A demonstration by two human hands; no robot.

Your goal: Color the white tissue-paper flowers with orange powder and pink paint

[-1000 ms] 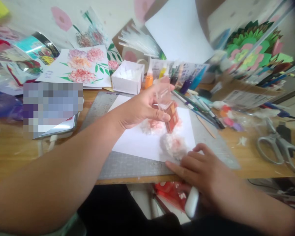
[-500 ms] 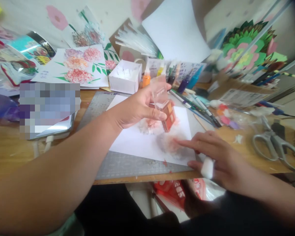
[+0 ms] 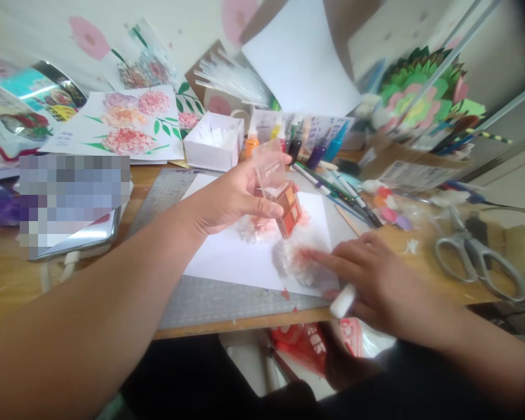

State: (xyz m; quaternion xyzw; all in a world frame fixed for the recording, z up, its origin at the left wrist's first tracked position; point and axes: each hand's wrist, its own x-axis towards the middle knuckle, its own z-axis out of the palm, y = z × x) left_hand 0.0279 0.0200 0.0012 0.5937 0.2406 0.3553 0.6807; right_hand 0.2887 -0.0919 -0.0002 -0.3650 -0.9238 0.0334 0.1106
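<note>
My left hand point(image 3: 231, 198) grips a small eyeshadow palette point(image 3: 289, 214) with its clear lid up, tilted above a white paper sheet point(image 3: 231, 262). Orange and brown pans show in it. My right hand point(image 3: 370, 271) has its index finger stretched out onto a fluffy white flower shape point(image 3: 295, 262) with a reddish tint at its middle. Tucked in the lower fingers of that hand is a short white cylindrical thing point(image 3: 343, 300), its kind unclear. Partly behind the palette, a second reddish-white flower shape point(image 3: 262, 228) sits on the sheet.
A grey cutting mat point(image 3: 188, 306) lies under the sheet. Scissors point(image 3: 481, 262) and pens point(image 3: 345, 198) are to the right. Behind stand a white box point(image 3: 214, 143), paint bottles point(image 3: 295, 143) and a flower picture point(image 3: 131, 122). A pixelated device point(image 3: 74, 204) is at left.
The whole view has shifted slightly. My right index finger has moved further over the white flower shape, and the white cylindrical thing has swung with the hand. My left hand still holds the palette.
</note>
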